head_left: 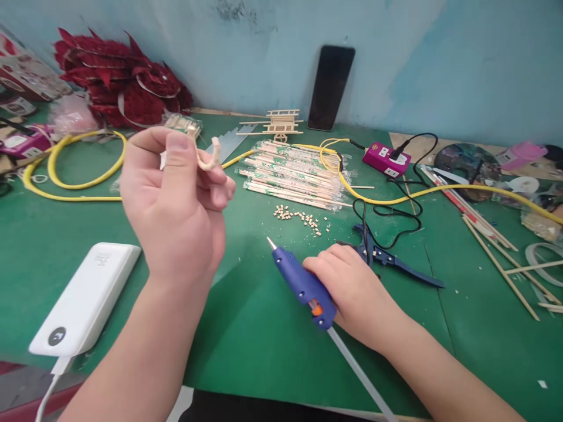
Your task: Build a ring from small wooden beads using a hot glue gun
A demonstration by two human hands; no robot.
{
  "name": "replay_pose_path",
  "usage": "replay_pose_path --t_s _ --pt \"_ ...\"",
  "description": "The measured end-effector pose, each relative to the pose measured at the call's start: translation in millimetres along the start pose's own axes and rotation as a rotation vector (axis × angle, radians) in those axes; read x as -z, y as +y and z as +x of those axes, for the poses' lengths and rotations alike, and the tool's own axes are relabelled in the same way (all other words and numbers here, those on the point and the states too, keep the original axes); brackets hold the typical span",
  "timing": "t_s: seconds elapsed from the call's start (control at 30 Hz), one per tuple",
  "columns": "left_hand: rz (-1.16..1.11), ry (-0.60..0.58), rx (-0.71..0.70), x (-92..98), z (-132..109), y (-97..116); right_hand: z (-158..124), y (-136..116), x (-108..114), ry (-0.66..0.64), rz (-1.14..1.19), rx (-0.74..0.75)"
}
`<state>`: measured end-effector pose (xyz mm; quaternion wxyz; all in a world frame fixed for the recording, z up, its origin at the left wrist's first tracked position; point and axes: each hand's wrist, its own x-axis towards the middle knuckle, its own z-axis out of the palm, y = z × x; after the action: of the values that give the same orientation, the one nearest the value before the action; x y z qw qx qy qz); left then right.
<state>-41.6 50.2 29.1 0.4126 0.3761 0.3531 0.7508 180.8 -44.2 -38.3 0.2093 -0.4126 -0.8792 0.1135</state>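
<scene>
My left hand (176,193) is raised at left of centre, its thumb and fingers pinching a small curved piece made of light wood bits (210,158). Fingers cover much of that piece. Lower right, my right hand (347,287) is wrapped round a blue glue gun (303,284). Its metal nozzle points up and left, and a clear glue stick (360,375) sticks out of its back end. Just beyond the nozzle lies a scatter of tiny wood pieces (303,218). Beside my right hand rests a pair of dark blue cutters (396,262), partly hidden by it.
Wrapped chopsticks (294,176) lie in the middle, before a small wooden cart model (281,124) and a leaning phone (331,88). A white power bank (88,299) sits at left. A yellow cable (440,189) runs past a purple power strip (386,159). Loose sticks (505,269) are at right.
</scene>
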Motion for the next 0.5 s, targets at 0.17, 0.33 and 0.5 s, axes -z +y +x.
replay_pose_path --t_s 0.17,0.33,0.5 --pt "-0.023 -0.038 0.033 1.1 -1.1 -6.2 -1.9 -8.0 -9.3 -0.066 -0.012 -0.037" --pt "-0.002 -0.143 0.044 1.1 -9.4 -13.3 -3.7 -4.2 -4.1 -0.154 0.111 -0.138" --pt "0.028 -0.175 0.051 1.8 -13.6 -18.9 -2.7 -10.7 6.8 -0.255 0.221 -0.222"
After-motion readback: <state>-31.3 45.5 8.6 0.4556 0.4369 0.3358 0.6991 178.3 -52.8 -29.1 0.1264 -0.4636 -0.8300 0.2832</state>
